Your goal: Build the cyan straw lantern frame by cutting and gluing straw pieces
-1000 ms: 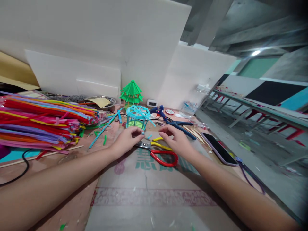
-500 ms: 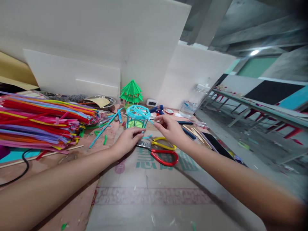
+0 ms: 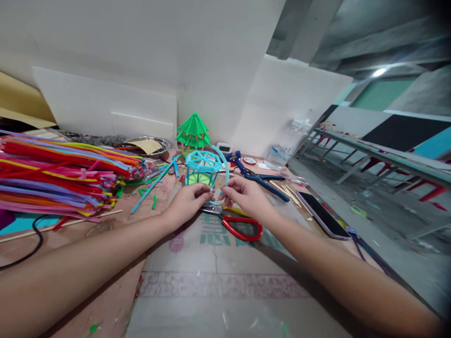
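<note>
My left hand (image 3: 188, 199) and my right hand (image 3: 243, 195) meet at the fingertips just in front of a light-blue pipe-cleaner pavilion frame (image 3: 203, 166). Together they pinch a light-blue pipe cleaner (image 3: 224, 170) that curves up in an arc over my right hand. Both hands have their fingers closed on its lower end. Red-and-yellow-handled scissors (image 3: 241, 224) lie on the board directly under my right hand.
A big bundle of coloured pipe cleaners (image 3: 59, 171) fills the left. A finished green pavilion (image 3: 192, 133) stands behind the blue one. A blue glue gun (image 3: 237, 160), blue pliers (image 3: 269, 182), wooden sticks (image 3: 287, 191) and a phone (image 3: 320, 215) lie to the right.
My right hand reached toward the blue frame, picked up the light-blue pipe cleaner and came back to meet my left hand. The pipe cleaner now arcs upward between them.
</note>
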`<state>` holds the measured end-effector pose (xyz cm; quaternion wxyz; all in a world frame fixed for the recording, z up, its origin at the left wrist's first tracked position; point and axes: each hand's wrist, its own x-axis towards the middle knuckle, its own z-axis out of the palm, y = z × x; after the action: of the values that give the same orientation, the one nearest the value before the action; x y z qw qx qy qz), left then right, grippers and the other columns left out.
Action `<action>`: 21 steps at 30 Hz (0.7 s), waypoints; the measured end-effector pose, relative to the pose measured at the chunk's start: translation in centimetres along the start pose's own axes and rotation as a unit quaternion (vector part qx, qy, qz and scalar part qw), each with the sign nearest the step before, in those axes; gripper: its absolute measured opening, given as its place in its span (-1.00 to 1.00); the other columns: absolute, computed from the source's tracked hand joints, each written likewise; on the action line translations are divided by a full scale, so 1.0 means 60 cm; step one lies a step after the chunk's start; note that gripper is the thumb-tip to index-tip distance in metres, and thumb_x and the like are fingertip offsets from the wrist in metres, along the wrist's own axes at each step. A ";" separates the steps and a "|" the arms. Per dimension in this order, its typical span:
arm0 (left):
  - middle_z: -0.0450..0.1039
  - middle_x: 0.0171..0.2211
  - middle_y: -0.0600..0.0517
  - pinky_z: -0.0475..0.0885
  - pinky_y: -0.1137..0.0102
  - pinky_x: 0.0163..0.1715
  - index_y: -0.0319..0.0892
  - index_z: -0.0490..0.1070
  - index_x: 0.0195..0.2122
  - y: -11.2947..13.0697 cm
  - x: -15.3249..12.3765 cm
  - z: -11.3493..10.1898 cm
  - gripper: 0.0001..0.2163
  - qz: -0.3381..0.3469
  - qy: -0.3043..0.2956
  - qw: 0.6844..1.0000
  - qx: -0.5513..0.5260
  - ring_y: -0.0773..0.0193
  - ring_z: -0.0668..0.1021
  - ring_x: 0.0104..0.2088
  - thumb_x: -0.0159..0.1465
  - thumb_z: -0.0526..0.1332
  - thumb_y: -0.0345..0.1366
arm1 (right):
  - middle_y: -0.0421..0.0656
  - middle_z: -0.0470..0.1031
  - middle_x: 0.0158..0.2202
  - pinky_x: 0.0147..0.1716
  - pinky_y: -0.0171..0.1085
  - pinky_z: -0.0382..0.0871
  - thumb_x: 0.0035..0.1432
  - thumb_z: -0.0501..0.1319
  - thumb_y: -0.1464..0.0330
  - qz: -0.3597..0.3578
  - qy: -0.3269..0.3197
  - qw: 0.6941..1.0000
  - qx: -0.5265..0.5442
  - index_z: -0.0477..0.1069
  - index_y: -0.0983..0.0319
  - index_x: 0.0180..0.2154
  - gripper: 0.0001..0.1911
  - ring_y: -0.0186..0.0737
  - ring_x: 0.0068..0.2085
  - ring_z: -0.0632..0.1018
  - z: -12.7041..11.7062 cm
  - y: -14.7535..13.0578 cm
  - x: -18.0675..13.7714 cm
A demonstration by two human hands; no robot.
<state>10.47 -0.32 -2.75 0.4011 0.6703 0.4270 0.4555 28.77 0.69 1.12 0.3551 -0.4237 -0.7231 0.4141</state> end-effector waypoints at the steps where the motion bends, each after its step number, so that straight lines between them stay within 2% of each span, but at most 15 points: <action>1: 0.55 -0.32 0.00 0.40 0.41 -0.26 -0.25 0.46 -0.26 -0.002 0.001 0.000 -0.81 0.006 0.000 1.000 -0.001 0.24 0.55 -0.30 0.23 0.17 -0.23 | -0.17 0.52 -0.45 -0.50 -0.31 0.41 0.11 0.20 0.20 0.022 -0.006 0.999 0.037 0.32 0.23 -0.37 -0.79 -0.31 -0.51 0.51 0.005 0.007 -0.005; 4: 0.56 -0.31 0.01 0.41 0.40 -0.22 -0.23 0.47 -0.23 -0.005 0.003 -0.003 -0.81 0.023 -0.004 1.000 0.013 0.25 0.55 -0.28 0.24 0.15 -0.26 | -0.20 0.52 -0.46 -0.53 -0.36 0.40 0.07 0.24 0.20 0.055 0.005 0.994 0.090 0.35 0.23 -0.38 -0.77 -0.36 -0.54 0.49 0.018 0.030 -0.012; 8: 0.54 -0.25 -0.02 0.41 0.36 -0.16 -0.21 0.50 -0.26 -0.006 0.004 -0.005 -0.83 0.052 0.007 0.996 0.068 0.20 0.54 -0.20 0.22 0.17 -0.26 | -0.23 0.50 -0.50 -0.53 -0.39 0.37 0.04 0.26 0.21 0.052 0.026 0.993 0.099 0.42 0.24 -0.40 -0.79 -0.40 -0.54 0.47 0.026 0.044 -0.014; 10: 0.53 -0.19 -0.04 0.41 0.34 -0.12 -0.20 0.50 -0.20 -0.007 0.003 -0.004 -0.80 0.065 0.008 0.995 0.078 0.19 0.53 -0.15 0.22 0.18 -0.26 | -0.22 0.51 -0.49 -0.50 -0.38 0.40 0.03 0.28 0.22 0.057 0.022 0.992 0.110 0.44 0.24 -0.41 -0.79 -0.39 -0.52 0.49 0.026 0.043 -0.015; 14: 0.51 -0.19 -0.03 0.44 0.36 -0.18 -0.19 0.40 0.00 -0.012 -0.002 0.001 -0.69 0.062 -0.012 0.997 0.047 0.24 0.54 -0.22 0.24 0.17 -0.24 | -0.22 0.53 -0.49 -0.45 -0.36 0.44 -0.02 0.31 0.23 0.081 0.012 0.986 0.147 0.46 0.24 -0.41 -0.80 -0.35 -0.49 0.53 0.025 0.040 -0.014; 21: 0.52 -0.28 0.02 0.44 0.39 -0.22 -0.17 0.39 0.01 -0.006 -0.006 0.002 -0.67 0.065 -0.022 0.996 0.065 0.27 0.54 -0.28 0.23 0.19 -0.23 | -0.22 0.54 -0.49 -0.43 -0.34 0.46 -0.05 0.34 0.17 0.073 -0.021 0.984 0.161 0.47 0.24 -0.37 -0.72 -0.34 -0.48 0.55 0.025 0.046 -0.012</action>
<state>10.44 -0.57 -3.23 0.3357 0.7308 0.4028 0.4371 28.65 0.43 -2.10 0.3723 -0.4042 -0.6213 0.5586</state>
